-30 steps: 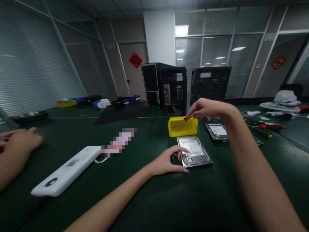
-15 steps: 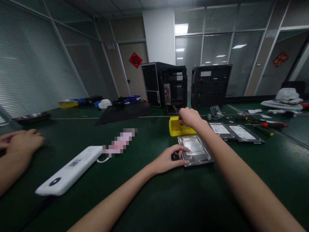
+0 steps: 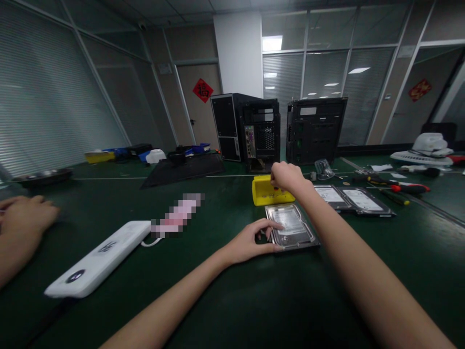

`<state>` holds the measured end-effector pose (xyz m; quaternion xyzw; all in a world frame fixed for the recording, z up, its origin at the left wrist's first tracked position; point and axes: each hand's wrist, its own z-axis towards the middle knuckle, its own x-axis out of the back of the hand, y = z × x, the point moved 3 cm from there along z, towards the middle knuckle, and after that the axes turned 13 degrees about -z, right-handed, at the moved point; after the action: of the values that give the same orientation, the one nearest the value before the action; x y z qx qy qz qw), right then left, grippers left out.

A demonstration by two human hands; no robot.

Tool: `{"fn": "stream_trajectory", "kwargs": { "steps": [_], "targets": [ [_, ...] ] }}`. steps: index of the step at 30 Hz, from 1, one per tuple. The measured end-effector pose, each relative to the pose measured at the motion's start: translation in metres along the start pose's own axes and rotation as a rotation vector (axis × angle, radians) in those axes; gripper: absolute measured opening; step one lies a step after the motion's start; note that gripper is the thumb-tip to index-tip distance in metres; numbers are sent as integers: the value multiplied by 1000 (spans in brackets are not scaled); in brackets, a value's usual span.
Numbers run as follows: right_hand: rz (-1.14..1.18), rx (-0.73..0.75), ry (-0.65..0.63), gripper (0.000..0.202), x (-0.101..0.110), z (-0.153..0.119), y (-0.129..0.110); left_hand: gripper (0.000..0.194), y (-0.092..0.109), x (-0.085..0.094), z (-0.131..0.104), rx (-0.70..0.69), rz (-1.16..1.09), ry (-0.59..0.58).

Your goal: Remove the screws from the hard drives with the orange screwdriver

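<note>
A silver hard drive [image 3: 296, 230] lies flat on the dark green table, its left edge gripped between the thumb and fingers of my left hand [image 3: 256, 237]. Just behind the drive stands a yellow tray [image 3: 261, 191] with small bits in it, too small to name. My right hand [image 3: 286, 175] is closed over the tray's right part, fingers pointing down. Something dark red shows under its fingertips, mostly hidden. To the right, partly behind my right forearm, lie two more drives with white labels, one of them a labelled drive [image 3: 366, 199].
Black computer cases [image 3: 316, 131] stand behind the tray. A white power bank [image 3: 101, 257] with a cable lies at left, near another person's hand [image 3: 31, 215]. Screwdrivers [image 3: 410, 188] and a white cap-like object [image 3: 428, 149] are at right; a black mat [image 3: 185, 169] lies farther back.
The whole view has shifted slightly. My right hand remains low over the yellow tray, and my left hand still holds the drive's edge.
</note>
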<state>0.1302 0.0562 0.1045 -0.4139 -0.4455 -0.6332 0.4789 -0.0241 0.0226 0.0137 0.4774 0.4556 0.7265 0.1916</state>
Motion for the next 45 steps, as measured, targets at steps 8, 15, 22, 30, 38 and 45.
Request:
{"fn": "stream_trajectory", "kwargs": {
  "steps": [8, 15, 22, 30, 38, 45],
  "targets": [
    [3, -13, 6, 33, -3, 0, -5, 44, -3, 0, 0, -3, 17, -3],
    [9, -9, 7, 34, -2, 0, -7, 44, 0, 1, -1, -16, -3, -8],
    [22, 8, 26, 33, 0, 0, -6, 43, 0, 1, -1, -14, 0, -9],
    [39, 3, 41, 31, -3, 1, -5, 42, -3, 0, 0, -42, -21, -5],
    [71, -9, 71, 27, 2, 0, -5, 42, -4, -1, 0, -44, -58, 13],
    [341, 82, 79, 21, 37, -11, 17, 33, -22, 9, 4, 36, -60, 269]
  ]
}}
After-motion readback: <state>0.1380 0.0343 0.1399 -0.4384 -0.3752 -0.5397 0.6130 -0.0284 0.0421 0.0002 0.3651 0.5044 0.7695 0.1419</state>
